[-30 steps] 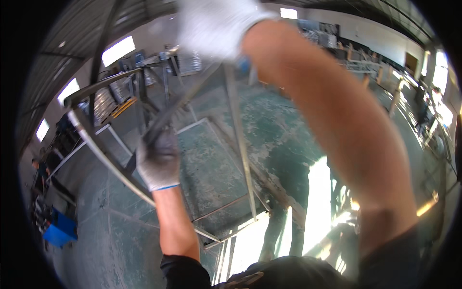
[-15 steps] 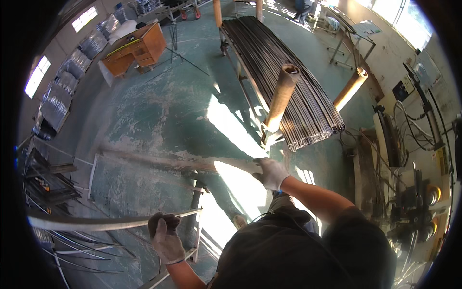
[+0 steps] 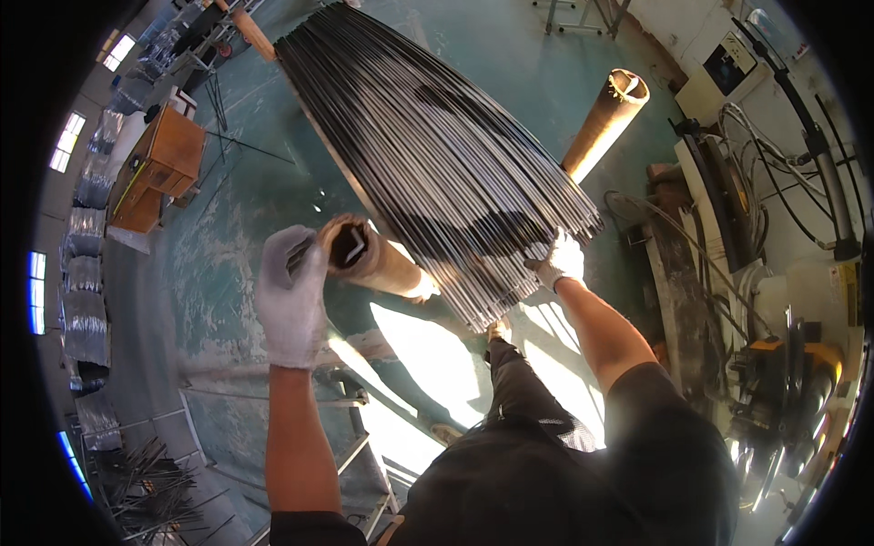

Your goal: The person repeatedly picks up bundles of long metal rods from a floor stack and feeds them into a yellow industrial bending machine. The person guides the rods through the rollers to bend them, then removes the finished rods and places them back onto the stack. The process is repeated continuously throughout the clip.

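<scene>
A big stack of long, dark metal rods (image 3: 428, 155) runs from the upper left to the middle of the view, its near ends fanned out. At those ends my right hand (image 3: 563, 259), in a whitish glove, has its fingers closed on rods at the right side; how many is hidden. My left hand (image 3: 291, 305), also gloved, is raised left of the stack with its fingers loosely curled and apart, nothing visible in it. Beside it stands a post with a brown, tube-like wrap (image 3: 387, 264), hollow at the top.
Another wrapped post (image 3: 605, 123) rises at the stack's right side. Machinery with hoses (image 3: 774, 173) lines the right wall. A wooden desk (image 3: 164, 164) is at the left, and a heap of thin scrap pieces (image 3: 150, 491) lies lower left. A metal frame (image 3: 364, 446) stands near my left leg.
I have come closer to the stack. My left hand has let go of the long bar and risen beside the post. My right hand has reached the rod ends and closed on them.
</scene>
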Motion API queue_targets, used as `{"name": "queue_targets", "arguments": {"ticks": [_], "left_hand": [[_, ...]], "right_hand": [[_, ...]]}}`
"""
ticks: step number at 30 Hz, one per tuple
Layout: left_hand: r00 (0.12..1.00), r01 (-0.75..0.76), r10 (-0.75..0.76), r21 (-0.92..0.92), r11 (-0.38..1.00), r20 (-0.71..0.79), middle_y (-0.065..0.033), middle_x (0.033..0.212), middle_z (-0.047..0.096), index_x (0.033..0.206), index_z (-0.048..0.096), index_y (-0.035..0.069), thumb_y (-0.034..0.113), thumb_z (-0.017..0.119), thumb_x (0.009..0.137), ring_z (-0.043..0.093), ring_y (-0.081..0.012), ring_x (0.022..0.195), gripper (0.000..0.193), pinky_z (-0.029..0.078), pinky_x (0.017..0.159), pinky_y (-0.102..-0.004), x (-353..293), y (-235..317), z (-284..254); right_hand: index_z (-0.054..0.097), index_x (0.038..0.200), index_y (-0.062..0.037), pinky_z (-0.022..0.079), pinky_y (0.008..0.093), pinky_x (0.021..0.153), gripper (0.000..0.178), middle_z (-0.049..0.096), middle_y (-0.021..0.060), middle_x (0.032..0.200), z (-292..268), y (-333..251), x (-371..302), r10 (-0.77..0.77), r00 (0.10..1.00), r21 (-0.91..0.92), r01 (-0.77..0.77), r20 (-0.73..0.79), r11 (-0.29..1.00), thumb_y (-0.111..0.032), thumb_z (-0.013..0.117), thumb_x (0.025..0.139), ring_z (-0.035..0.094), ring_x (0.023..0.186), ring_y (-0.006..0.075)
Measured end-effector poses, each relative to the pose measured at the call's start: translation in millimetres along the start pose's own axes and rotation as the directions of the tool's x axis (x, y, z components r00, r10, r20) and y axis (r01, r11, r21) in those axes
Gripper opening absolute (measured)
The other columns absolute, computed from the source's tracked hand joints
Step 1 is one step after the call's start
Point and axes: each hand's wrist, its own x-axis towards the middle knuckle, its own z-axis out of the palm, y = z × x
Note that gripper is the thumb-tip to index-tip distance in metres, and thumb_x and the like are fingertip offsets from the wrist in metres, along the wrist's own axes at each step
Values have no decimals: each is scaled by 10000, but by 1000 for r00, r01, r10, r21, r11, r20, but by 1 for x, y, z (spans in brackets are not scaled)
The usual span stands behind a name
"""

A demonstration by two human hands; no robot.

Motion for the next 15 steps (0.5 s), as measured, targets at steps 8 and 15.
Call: {"name": "queue_targets", "arguments": {"ticks": [8, 15], "left_hand": [[978, 176, -163, 103, 979, -129, -58, 1094, 715, 1152, 708, -15, 99, 655, 1096, 644, -148, 994, 138, 524, 938, -321, 38, -9, 108], [968, 216, -198, 108, 970, -157, -83, 1129, 704, 1174, 696, -26, 66, 622, 1101, 642, -187, 1073, 138, 505, 1008, -343, 44, -6, 114]], "right_hand": [[421, 1600, 2, 451, 473, 1159, 1290, 564, 204, 1458, 14, -43, 93, 125, 990, -124, -116, 65, 985, -710, 961, 669, 535, 1344, 383], [583, 1426, 41, 545, 530, 1032, 867, 647, 285, 1311, 106, 9, 113, -97, 995, -15, 97, -26, 995, -580, 845, 881, 655, 1216, 432]]}}
